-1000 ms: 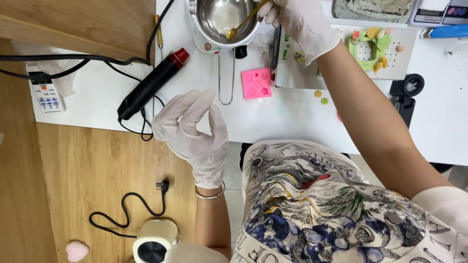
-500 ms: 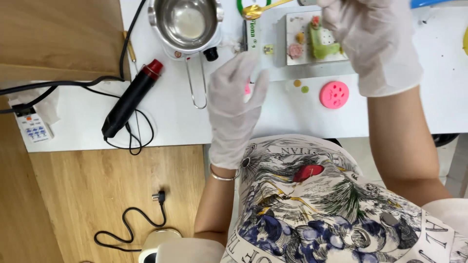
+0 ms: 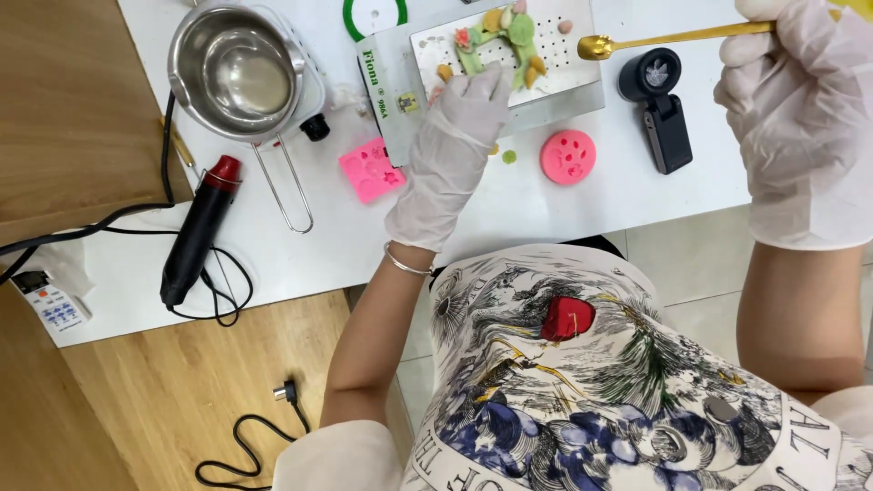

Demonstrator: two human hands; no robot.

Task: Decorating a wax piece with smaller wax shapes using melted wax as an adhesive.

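Note:
Both my hands wear white gloves. My left hand (image 3: 450,155) reaches over the white table (image 3: 564,209), its fingertips touching the front edge of a white perforated plate (image 3: 564,41) that carries small green, yellow and pink moulded shapes (image 3: 505,32). My right hand (image 3: 800,118) is at the upper right, closed on the handle of a gold spoon (image 3: 637,41) whose bowl hovers above the right end of the plate.
A steel melting pot (image 3: 238,68) with wire handle stands at the upper left. Beside it lie a black heat gun with red tip (image 3: 195,232), a square pink mould (image 3: 368,170), a round pink mould (image 3: 568,156) and a black device (image 3: 659,100). Cables trail onto the wooden floor.
My left hand went forward from above the table edge to the plate. The right hand stayed at the upper right with the spoon. The view shifted left, towards the pot.

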